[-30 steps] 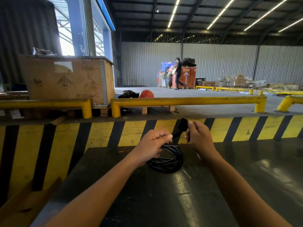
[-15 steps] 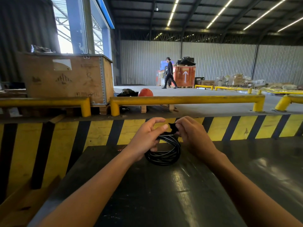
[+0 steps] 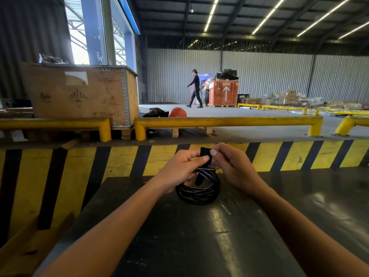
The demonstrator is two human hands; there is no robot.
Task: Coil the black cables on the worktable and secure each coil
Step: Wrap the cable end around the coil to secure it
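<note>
Room: big warehouse, corrugated metal walls, strip lights in the roof, concrete floor.
Table (image 3: 199,246): dark, glossy, streaked with glare; fills the near half of the view.
Coil (image 3: 197,191): black cable wound in a round bundle, lower edge resting on the table near its far edge, upper edge lifted between the two hands.
Strap (image 3: 205,152): black band (looks like a fabric tie), looped over the top of the coil; one end hangs down inside the ring, upper fold stands just above the coil.
Left hand (image 3: 179,170): on the left side of the coil, fingers curled around the bundle from below, thumb pressed against the strap. Closed grip.
Right hand (image 3: 231,166): on the right side of the coil, thumb and fingertips pinching the strap fold at the top; remaining fingers curled toward the coil, partly hidden.
Forearms: both bare, reaching in from the near corners and converging on the coil.
Barrier (image 3: 289,154): yellow and black diagonal stripes, directly behind the coil at the table's far edge.
Rails (image 3: 229,121): yellow pipe guards on the ledge above the barrier, well behind the coil.
Crate (image 3: 83,94): large plywood box with printed handling marks, behind and left of the coil, beyond the rails.
Orange ball (image 3: 177,112): round object just past the rails, behind the coil (cannot tell what it is).
Red crate (image 3: 225,92): white up arrow, far behind the coil by the back wall.
Person (image 3: 195,88): dark clothes, mid-stride, just left of the red crate.
</note>
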